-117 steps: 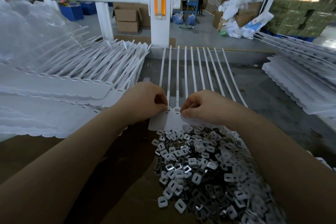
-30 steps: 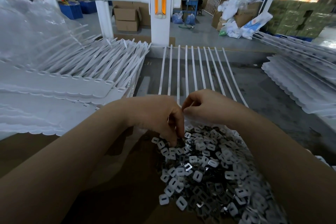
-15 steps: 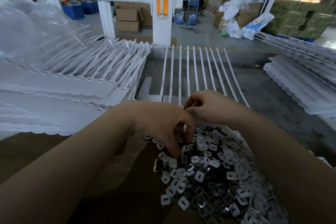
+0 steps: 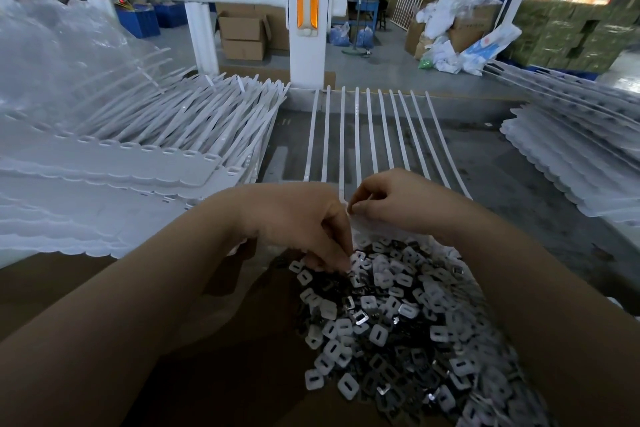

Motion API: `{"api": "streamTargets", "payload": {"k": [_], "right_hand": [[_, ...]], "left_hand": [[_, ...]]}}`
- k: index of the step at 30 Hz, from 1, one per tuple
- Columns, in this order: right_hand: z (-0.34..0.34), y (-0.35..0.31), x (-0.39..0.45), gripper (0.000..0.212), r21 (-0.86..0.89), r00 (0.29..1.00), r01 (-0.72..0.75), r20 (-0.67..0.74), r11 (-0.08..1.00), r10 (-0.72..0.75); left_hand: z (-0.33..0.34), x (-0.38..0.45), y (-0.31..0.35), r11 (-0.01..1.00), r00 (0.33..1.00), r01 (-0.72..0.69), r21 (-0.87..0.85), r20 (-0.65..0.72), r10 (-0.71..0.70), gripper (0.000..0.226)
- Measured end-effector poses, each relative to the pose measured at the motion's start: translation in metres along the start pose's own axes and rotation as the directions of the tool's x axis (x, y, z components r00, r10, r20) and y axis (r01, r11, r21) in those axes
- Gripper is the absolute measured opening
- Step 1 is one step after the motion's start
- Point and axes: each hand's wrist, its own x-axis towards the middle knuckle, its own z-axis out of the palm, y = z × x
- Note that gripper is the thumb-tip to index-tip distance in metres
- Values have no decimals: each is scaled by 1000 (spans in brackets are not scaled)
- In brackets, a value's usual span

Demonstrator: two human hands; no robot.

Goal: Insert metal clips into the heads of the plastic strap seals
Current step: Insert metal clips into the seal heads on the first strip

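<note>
A row of white plastic strap seals point(image 4: 356, 135) lies flat ahead of me, straps pointing away, their heads hidden under my hands. A heap of small metal clips point(image 4: 398, 319), silver and whitish, fills the near right. My left hand point(image 4: 298, 222) reaches down into the heap's far edge, fingertips pinching at a clip point(image 4: 356, 258). My right hand point(image 4: 394, 199) rests over the seal heads with fingers curled, thumb and forefinger pinched together; what they hold is hidden.
Stacks of white strap seals point(image 4: 145, 149) lie at the left, partly under clear plastic film point(image 4: 52, 56). More stacks point(image 4: 571, 156) sit at the right. A white post with an orange reflector point(image 4: 307, 11) and a rail stand behind. Brown cardboard point(image 4: 52, 288) covers the near surface.
My left hand left the seal heads, came down to the clip heap and picked among the clips there. My right hand stayed over the seal heads.
</note>
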Motion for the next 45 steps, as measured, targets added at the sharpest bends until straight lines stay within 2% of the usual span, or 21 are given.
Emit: {"api": "streamTargets", "payload": {"k": [6, 10, 12, 16, 20, 27, 35, 41, 45], "right_hand": [[-6, 2, -1, 12, 177, 1000, 13, 0, 984, -13], [-4, 3, 1, 7, 179, 1000, 5, 13, 984, -8], [-3, 4, 1, 6, 178, 1000, 0, 12, 984, -2], [-2, 5, 2, 5, 170, 1000, -8, 26, 985, 3], [-1, 5, 3, 6, 165, 1000, -6, 26, 986, 2], [-2, 6, 2, 7, 151, 999, -15, 39, 988, 9], [-2, 5, 1, 7, 151, 1000, -27, 19, 988, 24], [-2, 4, 2, 8, 150, 999, -43, 27, 988, 40], [-2, 5, 2, 10, 149, 999, -37, 22, 988, 34]], "left_hand": [[-11, -8, -9, 991, 997, 66, -117, -40, -71, 13], [-15, -14, -8, 994, 981, 104, -21, 164, -99, 4], [-14, -14, -5, 996, 973, 88, 10, 213, -88, 10], [-3, -4, 2, 997, 991, 14, 78, 134, -25, 15], [7, 6, 6, 975, 999, -16, 224, 54, 4, 22], [7, 5, 6, 984, 999, -41, 176, -7, 42, 19], [6, 6, 8, 977, 995, -46, 209, 95, 26, 12], [10, 7, 11, 990, 997, -58, 132, 66, 49, 25], [11, 8, 14, 984, 995, -36, 172, 100, 19, 16]]}}
